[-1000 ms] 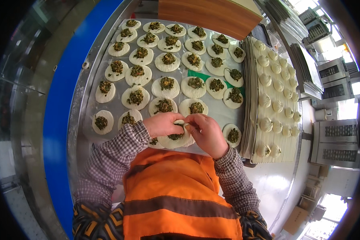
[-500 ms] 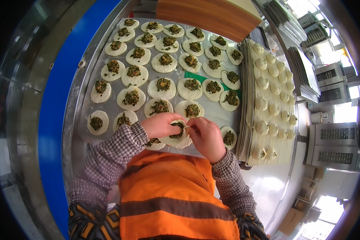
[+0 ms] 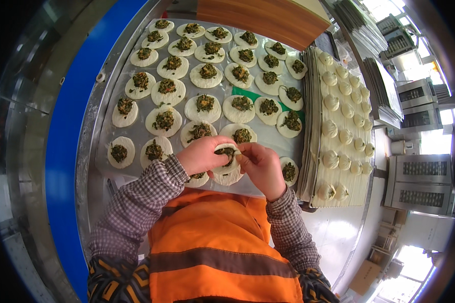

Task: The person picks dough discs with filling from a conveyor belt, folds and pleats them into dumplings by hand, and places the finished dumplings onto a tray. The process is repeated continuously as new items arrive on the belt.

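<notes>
Both my hands work on one dough wrapper [image 3: 220, 167], its rim drawn up around a dark green chopped filling [image 3: 229, 154]. My left hand [image 3: 202, 155] cups its left side, with the thumb over the filling. At the right edge, my right hand [image 3: 263, 167] pinches the rim between thumb and fingertips. More pale dough [image 3: 229, 178] shows just under the held piece; whether it is a separate wrapper I cannot tell. Flat filled wrappers lie around my hands, including one [image 3: 241, 132] just beyond them and one [image 3: 288, 170] to the right.
Rows of filled wrappers [image 3: 205, 106] cover the metal worktop [image 3: 179, 144]. On the right, pleated buns [image 3: 330, 159] stand on a pale lined tray [image 3: 316, 174] atop a stack. A wooden board [image 3: 258, 20] stands at the back, and a blue strip [image 3: 65, 151] runs along the left.
The wrapper's near side has come up around the filling, and pale dough now shows beneath it. My hands stay together in nearly the same place.
</notes>
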`<act>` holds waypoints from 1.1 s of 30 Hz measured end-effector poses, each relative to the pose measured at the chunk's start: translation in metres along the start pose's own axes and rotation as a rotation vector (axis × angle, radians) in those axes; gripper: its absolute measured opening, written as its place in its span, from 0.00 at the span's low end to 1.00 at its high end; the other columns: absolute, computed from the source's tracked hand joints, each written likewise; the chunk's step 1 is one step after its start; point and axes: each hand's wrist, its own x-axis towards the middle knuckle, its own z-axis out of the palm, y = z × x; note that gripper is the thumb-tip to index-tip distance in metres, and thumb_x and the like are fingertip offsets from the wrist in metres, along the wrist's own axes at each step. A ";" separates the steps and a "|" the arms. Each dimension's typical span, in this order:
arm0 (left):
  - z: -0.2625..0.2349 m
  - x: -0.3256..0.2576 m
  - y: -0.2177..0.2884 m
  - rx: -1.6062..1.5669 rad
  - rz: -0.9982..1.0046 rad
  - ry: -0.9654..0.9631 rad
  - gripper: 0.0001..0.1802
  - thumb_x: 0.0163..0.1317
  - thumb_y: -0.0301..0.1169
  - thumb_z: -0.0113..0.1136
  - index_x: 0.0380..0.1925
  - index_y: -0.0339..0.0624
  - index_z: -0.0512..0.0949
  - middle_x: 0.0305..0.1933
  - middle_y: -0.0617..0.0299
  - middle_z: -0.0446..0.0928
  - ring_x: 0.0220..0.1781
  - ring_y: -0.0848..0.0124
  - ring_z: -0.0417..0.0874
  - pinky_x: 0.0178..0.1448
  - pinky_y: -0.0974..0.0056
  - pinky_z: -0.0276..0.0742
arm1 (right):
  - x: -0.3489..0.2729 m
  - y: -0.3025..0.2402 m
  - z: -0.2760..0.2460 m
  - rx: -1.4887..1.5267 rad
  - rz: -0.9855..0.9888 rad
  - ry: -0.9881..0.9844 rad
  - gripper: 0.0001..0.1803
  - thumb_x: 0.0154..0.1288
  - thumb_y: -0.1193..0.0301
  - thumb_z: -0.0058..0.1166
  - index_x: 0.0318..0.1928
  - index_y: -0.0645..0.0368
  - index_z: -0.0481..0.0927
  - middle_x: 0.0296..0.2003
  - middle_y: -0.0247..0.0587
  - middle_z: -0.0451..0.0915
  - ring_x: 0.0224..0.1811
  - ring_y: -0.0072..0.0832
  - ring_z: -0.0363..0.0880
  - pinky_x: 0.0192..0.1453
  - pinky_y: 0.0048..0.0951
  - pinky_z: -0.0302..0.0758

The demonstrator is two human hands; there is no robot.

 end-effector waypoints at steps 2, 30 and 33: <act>-0.004 0.002 0.005 0.175 -0.064 -0.052 0.24 0.60 0.27 0.54 0.58 0.41 0.70 0.41 0.60 0.78 0.29 0.75 0.82 0.25 0.71 0.80 | 0.000 -0.001 0.002 -0.399 -0.303 0.064 0.06 0.63 0.81 0.55 0.40 0.69 0.75 0.25 0.37 0.77 0.23 0.20 0.77 0.29 0.21 0.74; -0.014 0.010 0.007 -0.076 -0.013 -0.120 0.22 0.65 0.31 0.53 0.59 0.44 0.70 0.39 0.67 0.78 0.36 0.79 0.79 0.31 0.73 0.78 | -0.003 0.004 0.005 0.040 0.131 0.055 0.07 0.63 0.81 0.55 0.41 0.69 0.76 0.28 0.37 0.79 0.26 0.21 0.80 0.31 0.21 0.75; -0.002 0.004 0.003 -0.391 -0.055 -0.004 0.20 0.66 0.29 0.50 0.58 0.44 0.71 0.40 0.67 0.78 0.35 0.80 0.80 0.29 0.73 0.79 | -0.001 0.003 0.007 0.255 0.095 0.083 0.05 0.64 0.82 0.52 0.40 0.68 0.74 0.27 0.40 0.80 0.25 0.21 0.80 0.28 0.22 0.75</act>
